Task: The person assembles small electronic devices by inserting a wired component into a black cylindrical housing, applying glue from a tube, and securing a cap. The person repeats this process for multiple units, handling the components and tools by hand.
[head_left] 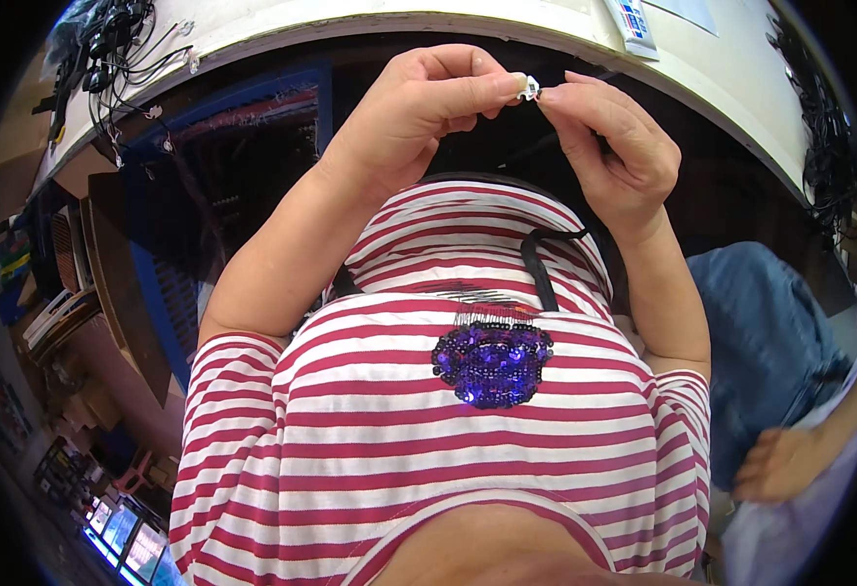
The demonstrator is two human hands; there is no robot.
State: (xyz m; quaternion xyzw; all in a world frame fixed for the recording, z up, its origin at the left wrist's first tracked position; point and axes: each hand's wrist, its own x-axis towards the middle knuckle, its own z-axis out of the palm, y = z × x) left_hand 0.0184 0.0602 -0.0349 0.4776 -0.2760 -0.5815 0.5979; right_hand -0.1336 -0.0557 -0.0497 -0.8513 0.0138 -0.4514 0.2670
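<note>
Between my hands, just in front of the table's edge, is a small white plastic piece [529, 89] with notched edges; it looks like a tiny connector or housing. My left hand [419, 117] pinches it between thumb and forefinger, the other fingers curled behind. From the other side, my right hand [619, 142] brings its thumb and forefinger together at the piece's edge. A tiny reddish spot shows at those right fingertips, too small to name. Both forearms are raised in front of my striped shirt [380, 469].
The white tabletop [350, 24] curves across the far side. Black cables [111, 59] with small ends hang over its left edge, and more black cables [829, 127] lie at the right. A white and blue tube [632, 27] rests on top. A blue plastic crate [165, 303] stands below left; another person's hand [785, 464] is at right.
</note>
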